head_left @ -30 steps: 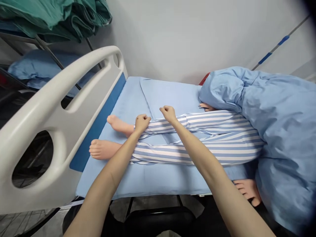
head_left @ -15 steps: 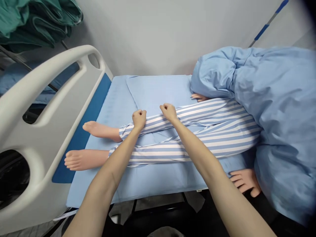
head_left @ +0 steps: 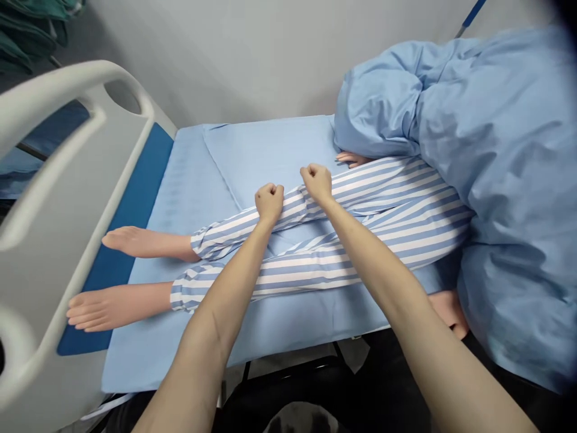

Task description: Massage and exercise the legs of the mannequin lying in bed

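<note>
A manikin in blue-and-white striped trousers (head_left: 396, 219) lies on the bed, its bare near foot (head_left: 119, 305) and far foot (head_left: 151, 242) at the left. Over the shin of the far leg, my left hand (head_left: 269, 202) is closed in a fist with the thumb side up. My right hand (head_left: 317, 181), also a fist, is close by to the right, at about the knee of that same leg. No gathered cloth shows in either fist. Whether the undersides touch the trousers is hidden.
A light blue sheet (head_left: 274, 144) covers the bed. At the left rises the grey-white footboard (head_left: 72, 144); a bunched blue quilt (head_left: 505, 132) covers the manikin's upper part at the right. Green cloth (head_left: 36, 36) hangs top left, before the pale wall (head_left: 252, 54).
The view has shifted, so the bed and footboard sit further left and higher. Both fists stay closed and have moved slightly along the far leg toward the knee.
</note>
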`<state>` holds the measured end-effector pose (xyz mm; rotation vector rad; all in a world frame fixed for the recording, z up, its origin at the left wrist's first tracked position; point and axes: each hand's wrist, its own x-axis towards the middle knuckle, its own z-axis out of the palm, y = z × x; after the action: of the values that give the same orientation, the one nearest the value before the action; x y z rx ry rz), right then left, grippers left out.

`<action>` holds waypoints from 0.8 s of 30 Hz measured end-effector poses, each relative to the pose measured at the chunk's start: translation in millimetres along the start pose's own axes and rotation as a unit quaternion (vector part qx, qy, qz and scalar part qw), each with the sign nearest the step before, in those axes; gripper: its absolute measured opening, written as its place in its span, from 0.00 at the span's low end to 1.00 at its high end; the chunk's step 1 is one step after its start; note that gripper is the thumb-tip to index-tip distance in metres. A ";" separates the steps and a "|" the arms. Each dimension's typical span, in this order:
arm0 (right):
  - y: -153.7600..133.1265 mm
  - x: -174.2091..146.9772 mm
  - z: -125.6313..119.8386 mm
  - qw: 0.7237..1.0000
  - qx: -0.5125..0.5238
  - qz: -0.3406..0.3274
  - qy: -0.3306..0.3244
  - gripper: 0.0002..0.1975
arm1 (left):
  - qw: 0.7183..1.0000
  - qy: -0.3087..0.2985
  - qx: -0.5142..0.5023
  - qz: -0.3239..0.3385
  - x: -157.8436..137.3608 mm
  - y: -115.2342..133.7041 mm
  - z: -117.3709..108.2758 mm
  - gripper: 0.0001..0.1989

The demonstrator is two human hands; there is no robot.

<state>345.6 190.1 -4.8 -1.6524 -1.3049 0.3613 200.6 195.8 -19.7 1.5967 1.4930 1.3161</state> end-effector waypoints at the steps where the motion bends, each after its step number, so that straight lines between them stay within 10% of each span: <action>1: 3.9 1.5 -2.6 1.000 -0.006 0.006 0.007 0.17 | 1.000 -0.005 -0.014 -0.007 4.5 2.9 1.7 0.21; 24: 72.7 60.4 -65.5 0.995 -0.042 -0.059 0.064 0.18 | 0.997 -0.070 -0.010 0.011 -15.0 53.5 110.9 0.21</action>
<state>458.1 212.8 -12.5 -1.6320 -1.3282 0.1293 324.5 193.2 -13.6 1.6601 1.3766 1.2002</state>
